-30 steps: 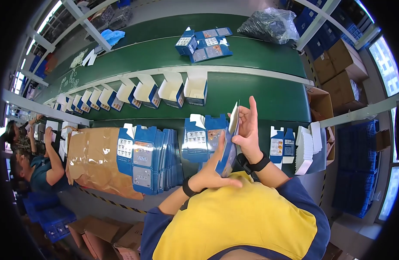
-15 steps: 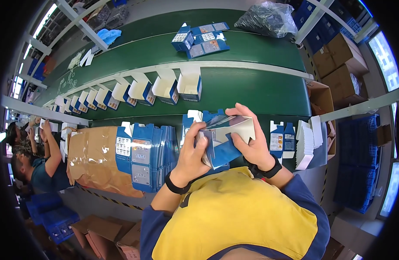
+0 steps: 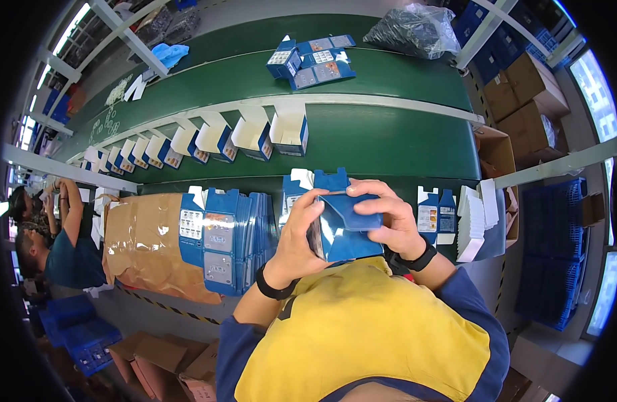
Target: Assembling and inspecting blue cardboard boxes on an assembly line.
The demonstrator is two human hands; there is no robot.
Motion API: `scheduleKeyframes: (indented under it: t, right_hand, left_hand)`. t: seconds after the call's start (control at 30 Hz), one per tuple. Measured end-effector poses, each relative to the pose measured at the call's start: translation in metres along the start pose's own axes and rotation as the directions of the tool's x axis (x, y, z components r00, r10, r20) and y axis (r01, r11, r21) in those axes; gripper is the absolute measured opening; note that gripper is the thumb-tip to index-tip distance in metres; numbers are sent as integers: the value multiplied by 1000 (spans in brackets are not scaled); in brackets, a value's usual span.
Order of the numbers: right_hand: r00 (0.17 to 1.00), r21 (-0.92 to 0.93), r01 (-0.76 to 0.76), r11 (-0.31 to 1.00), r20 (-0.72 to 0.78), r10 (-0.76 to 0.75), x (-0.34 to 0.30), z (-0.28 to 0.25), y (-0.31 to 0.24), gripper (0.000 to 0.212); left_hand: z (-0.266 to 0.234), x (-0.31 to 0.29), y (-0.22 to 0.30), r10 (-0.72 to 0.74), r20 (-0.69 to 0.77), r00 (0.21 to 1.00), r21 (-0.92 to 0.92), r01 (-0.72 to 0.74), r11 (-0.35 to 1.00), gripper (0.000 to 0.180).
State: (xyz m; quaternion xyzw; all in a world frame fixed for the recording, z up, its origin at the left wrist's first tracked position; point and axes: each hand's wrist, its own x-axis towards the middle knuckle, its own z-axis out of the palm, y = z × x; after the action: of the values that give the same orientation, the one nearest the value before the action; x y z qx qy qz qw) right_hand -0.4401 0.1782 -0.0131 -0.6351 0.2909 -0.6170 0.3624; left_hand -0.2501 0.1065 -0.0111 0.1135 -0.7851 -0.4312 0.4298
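Both hands hold a small blue carton (image 3: pixel 345 234) in front of my chest, its glossy blue side turned up. My left hand (image 3: pixel 293 238) grips its left side, with the thumb along the near edge. At its right, my right hand (image 3: pixel 397 224) has bent fingers on a rounded blue flap and the upper edge. Behind the carton lies a flat blue carton blank (image 3: pixel 295 191), partly hidden. Left of my hands, a stack of flat blue blanks (image 3: pixel 224 244) leans on a brown paper-wrapped bundle (image 3: pixel 144 234).
Several open blue-and-white cartons (image 3: pixel 289 130) stand in a row on the green conveyor (image 3: pixel 382 141). More printed cartons (image 3: pixel 315 63) lie on the farther belt, near a plastic bag (image 3: pixel 415 30). White folded pieces (image 3: pixel 470 224) stand at right. A co-worker (image 3: pixel 64 248) works at left.
The carton has turned and its flap has been folded over, so the white inside no longer shows. My right hand's fingers have curled over it. The carton row has shifted slightly left.
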Motion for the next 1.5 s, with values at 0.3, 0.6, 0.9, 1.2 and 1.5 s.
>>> scheduleKeyframes:
  t: [0.3, 0.6, 0.9, 1.2, 1.5]
  right_hand:
    - [963, -305, -255, 918, -169, 212, 9, 18, -15, 42]
    - [955, -418, -292, 860, -72, 289, 13, 9, -15, 49]
    - [924, 133, -109, 985, -352, 150, 15, 21, -10, 75]
    - [556, 657, -686, 312, 198, 807, -17, -69, 52, 66]
    - [869, -458, -435, 775, -439, 229, 35, -111, 268, 99]
  left_hand:
    - [-14, 4, -5, 230, 188, 955, 276, -276, 921, 86]
    - [-18, 3, 1, 80, 240, 968, 223, -135, 965, 88]
    - [33, 9, -18, 22, -58, 998, 86, -17, 996, 98]
    - [8, 26, -63, 447, 579, 682, 436, -722, 538, 91]
    - [42, -51, -131, -677, -322, 661, 736, 625, 260, 81]
